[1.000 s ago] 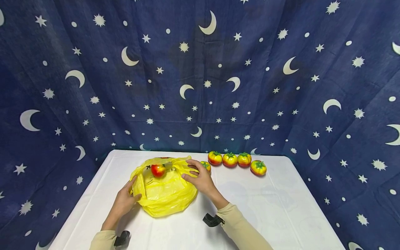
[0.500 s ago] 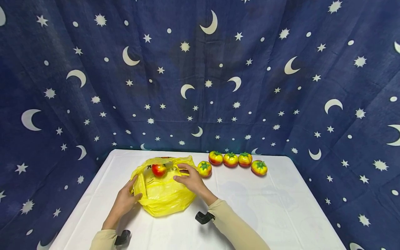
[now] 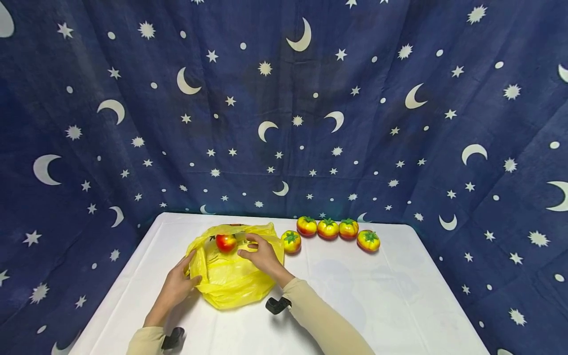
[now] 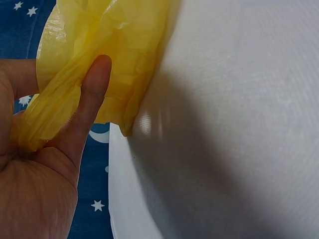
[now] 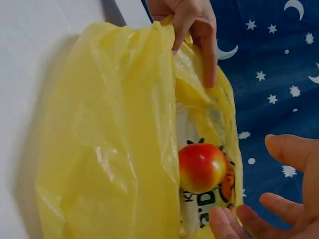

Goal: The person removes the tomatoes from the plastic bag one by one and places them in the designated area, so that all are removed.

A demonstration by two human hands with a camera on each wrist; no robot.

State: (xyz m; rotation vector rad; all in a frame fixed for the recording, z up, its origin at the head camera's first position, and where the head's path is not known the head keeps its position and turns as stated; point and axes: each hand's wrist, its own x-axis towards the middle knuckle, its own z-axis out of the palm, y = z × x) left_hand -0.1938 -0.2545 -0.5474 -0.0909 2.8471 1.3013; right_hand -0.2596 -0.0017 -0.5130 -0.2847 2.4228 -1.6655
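A yellow plastic bag [image 3: 239, 291] lies on the white table with its mouth spread. My left hand [image 3: 176, 282] grips the bag's left edge; bunched plastic runs between thumb and fingers in the left wrist view [image 4: 94, 79]. Inside the mouth sits one glossy red-and-yellow tomato [image 5: 202, 168], its top turned out of sight. My right hand [image 3: 263, 255] hovers over the bag's right side, right of that tomato. In the right wrist view its fingers [image 5: 286, 154] are spread and loosely bent, with nothing between them.
Several red-and-yellow tomatoes with green leafy tops [image 3: 328, 230] stand in a row along the table's back, right of the bag. The nearest one [image 3: 291, 242] is close beside the bag's right edge. A blue curtain [image 3: 284, 123] with moons and stars hangs behind the table.
My right hand has moved left from the bag's right edge to over its mouth, uncovering the nearest tomato on the table. My left hand stays on the bag.
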